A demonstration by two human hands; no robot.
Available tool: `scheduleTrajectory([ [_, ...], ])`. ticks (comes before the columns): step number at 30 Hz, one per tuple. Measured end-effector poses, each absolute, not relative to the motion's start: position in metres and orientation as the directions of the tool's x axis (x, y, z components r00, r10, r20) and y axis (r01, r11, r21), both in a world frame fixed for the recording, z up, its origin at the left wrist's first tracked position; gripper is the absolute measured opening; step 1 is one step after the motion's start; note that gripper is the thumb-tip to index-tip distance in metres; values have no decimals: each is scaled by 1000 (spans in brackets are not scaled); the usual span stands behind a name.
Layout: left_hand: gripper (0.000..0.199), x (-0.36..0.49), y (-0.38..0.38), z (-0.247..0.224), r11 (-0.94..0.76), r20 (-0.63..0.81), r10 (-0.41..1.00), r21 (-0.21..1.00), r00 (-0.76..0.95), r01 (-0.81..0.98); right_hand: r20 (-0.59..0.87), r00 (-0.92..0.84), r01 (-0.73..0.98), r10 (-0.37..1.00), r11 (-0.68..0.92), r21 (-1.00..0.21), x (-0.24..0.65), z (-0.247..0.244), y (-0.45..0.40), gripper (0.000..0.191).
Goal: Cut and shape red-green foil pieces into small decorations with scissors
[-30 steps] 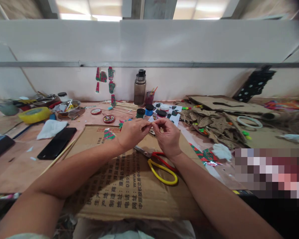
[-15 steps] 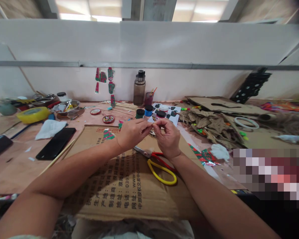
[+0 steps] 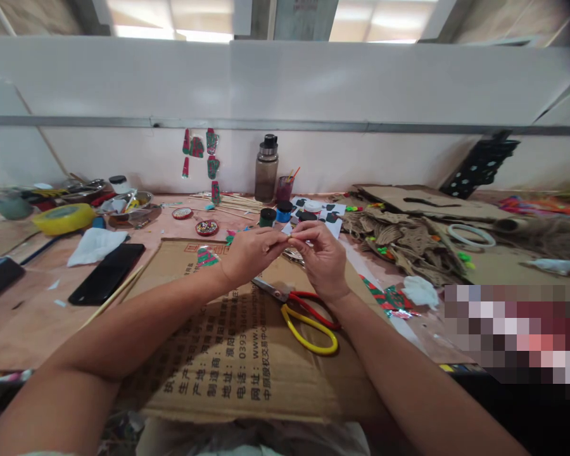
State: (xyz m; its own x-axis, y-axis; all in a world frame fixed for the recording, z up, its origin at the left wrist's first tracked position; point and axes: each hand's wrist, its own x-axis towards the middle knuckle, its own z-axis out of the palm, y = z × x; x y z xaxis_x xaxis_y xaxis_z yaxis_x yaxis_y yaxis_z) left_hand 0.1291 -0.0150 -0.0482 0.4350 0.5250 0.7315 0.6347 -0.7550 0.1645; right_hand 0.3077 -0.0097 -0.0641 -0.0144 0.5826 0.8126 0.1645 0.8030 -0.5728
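Fingertip to fingertip, my left hand [image 3: 254, 252] and my right hand [image 3: 323, 258] meet above the far part of a cardboard sheet [image 3: 209, 361]. Both are closed in a pinch on something too small to make out. Below them lie scissors [image 3: 308, 329] with one red and one yellow handle, blades partly behind my left wrist. A green and pink patterned piece [image 3: 208, 256] rests on the cardboard left of my left hand. Just beyond my hands stand a dark green jar [image 3: 266, 217] and a blue jar [image 3: 284, 211].
A phone [image 3: 108, 274], white tissue [image 3: 96, 246] and yellow tape roll [image 3: 64, 218] lie to the left. A bottle [image 3: 266, 171] stands by the wall. To the right are cut cardboard scraps [image 3: 403, 240], a white ring [image 3: 471, 235] and another tissue [image 3: 420, 291].
My right hand has shifted slightly and turned, its fingertips still against those of my left. The left hand has barely moved, and the things on the table stay put.
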Motion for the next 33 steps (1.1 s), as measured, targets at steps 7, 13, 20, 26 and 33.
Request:
scheduleTrajectory([
  [7, 28, 127, -13, -48, -779, 720, 510, 154, 471, 608, 736, -44, 74, 675, 737, -672, 308, -62, -7, 40],
  [13, 25, 127, -15, -45, -758, 677, 576, 234, 458, 609, 681, -98, 118, 725, 688, -716, 310, -56, -9, 43],
  [20, 18, 129, -19, -40, -719, 610, 676, 422, 414, 553, 615, -77, 70, 785, 620, -782, 308, -56, -9, 42],
  [26, 32, 105, -22, -36, -454, 409, 890, 752, 201, 478, 501, -73, 40, 862, 505, -862, 307, -61, -1, 40],
  [33, 21, 54, -14, -48, -108, 19, 993, 576, 119, 810, 369, -264, 96, 891, 405, -909, 304, -74, 8, 33],
])
